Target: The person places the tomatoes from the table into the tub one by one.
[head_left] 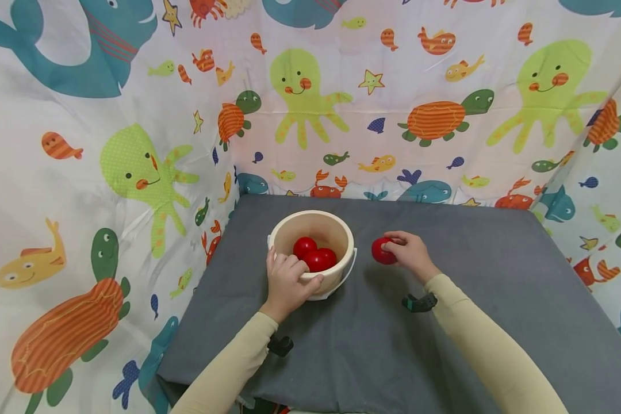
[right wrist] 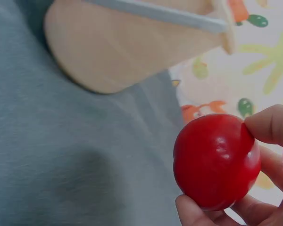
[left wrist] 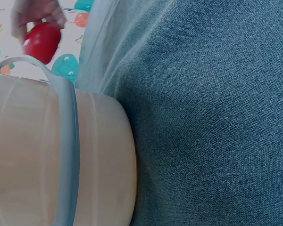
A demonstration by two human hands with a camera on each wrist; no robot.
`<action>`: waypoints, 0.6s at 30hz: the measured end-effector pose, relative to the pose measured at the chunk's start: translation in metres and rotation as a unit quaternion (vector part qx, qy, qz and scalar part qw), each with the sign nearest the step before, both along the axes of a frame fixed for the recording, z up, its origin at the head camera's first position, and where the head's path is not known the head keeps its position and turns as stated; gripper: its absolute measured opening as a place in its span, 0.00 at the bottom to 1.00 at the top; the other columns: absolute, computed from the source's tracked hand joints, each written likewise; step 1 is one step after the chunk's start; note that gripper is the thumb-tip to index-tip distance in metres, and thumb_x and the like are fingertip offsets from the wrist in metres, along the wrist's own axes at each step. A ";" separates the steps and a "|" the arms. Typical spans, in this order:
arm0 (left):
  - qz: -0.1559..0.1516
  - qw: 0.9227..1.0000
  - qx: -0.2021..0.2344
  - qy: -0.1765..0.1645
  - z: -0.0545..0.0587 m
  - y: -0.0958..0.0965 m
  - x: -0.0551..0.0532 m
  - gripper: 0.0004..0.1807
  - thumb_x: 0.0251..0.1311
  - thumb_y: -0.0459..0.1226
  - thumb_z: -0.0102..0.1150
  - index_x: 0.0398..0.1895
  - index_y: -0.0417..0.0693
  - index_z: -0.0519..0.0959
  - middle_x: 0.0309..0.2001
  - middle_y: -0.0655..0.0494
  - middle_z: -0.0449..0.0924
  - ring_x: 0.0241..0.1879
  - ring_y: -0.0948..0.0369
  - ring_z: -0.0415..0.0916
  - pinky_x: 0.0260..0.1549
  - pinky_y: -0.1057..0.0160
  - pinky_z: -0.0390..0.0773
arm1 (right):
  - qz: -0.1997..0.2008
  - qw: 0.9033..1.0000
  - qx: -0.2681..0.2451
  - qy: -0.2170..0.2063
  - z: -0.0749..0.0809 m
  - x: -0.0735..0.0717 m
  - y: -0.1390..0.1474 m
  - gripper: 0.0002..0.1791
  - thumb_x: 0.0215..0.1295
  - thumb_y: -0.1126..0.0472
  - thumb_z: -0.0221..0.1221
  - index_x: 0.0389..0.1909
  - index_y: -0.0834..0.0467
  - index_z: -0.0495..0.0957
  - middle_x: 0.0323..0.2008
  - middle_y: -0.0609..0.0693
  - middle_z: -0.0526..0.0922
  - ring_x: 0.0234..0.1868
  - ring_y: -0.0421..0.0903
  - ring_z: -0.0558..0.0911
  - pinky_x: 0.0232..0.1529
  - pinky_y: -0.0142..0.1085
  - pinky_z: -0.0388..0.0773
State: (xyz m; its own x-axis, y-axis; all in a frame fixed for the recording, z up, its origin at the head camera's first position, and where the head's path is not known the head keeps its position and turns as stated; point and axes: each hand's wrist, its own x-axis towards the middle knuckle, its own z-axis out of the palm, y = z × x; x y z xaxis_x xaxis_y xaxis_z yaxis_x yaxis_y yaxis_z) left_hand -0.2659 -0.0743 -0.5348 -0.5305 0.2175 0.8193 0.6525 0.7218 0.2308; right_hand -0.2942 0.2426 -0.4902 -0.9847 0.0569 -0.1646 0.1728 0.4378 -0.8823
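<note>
A cream bucket [head_left: 336, 280] with a white handle [head_left: 348, 270] stands upright on the grey cloth. Inside it lie three shiny red round fruits [head_left: 317, 260]. My left hand [head_left: 286, 280] grips the bucket's near left rim, with fingers over the edge. To the right of the bucket, my right hand [head_left: 411, 253] holds another red round fruit [right wrist: 216, 162] between thumb and fingers, raised above the cloth. Its smooth, glossy skin shows close up in the right wrist view. In the left wrist view the bucket wall [left wrist: 106, 155] fills the left side, and the left hand is hidden.
Dark grey cloth [head_left: 497, 276] covers the table. A curtain [head_left: 341, 126] printed with sea animals hangs behind and at both sides. Black bands with small devices [head_left: 419, 303] sit on both wrists. Something dark and red [head_left: 264, 406] shows below the table's front edge.
</note>
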 end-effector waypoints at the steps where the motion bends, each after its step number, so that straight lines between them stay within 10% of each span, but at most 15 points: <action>1: 0.000 1.000 0.001 0.000 0.000 0.000 0.000 0.17 0.53 0.53 0.62 0.19 0.52 0.79 0.24 0.53 0.80 0.33 0.54 0.74 0.64 0.30 0.66 | 0.000 1.000 0.002 0.003 0.006 -0.002 -0.001 0.29 0.71 0.54 0.59 0.70 0.57 0.70 0.68 0.65 0.73 0.64 0.64 0.74 0.55 0.50 0.84; 18: -0.004 1.000 0.002 -0.004 0.000 -0.001 0.001 0.16 0.53 0.53 0.63 0.20 0.52 0.79 0.25 0.53 0.81 0.32 0.53 0.74 0.64 0.30 0.66 | 0.027 0.998 0.019 0.046 0.084 -0.028 -0.052 0.29 0.69 0.55 0.62 0.69 0.55 0.72 0.66 0.62 0.75 0.63 0.61 0.77 0.53 0.50 0.85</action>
State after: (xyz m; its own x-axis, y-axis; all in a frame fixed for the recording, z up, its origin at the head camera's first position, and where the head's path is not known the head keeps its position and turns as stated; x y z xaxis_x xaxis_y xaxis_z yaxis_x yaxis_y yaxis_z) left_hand -0.2653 -0.0755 -0.5348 -0.5354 0.2189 0.8157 0.6560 0.7161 0.2384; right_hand -0.3221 0.1906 -0.4061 -0.9974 0.0085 -0.0713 0.0667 0.4773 -0.8762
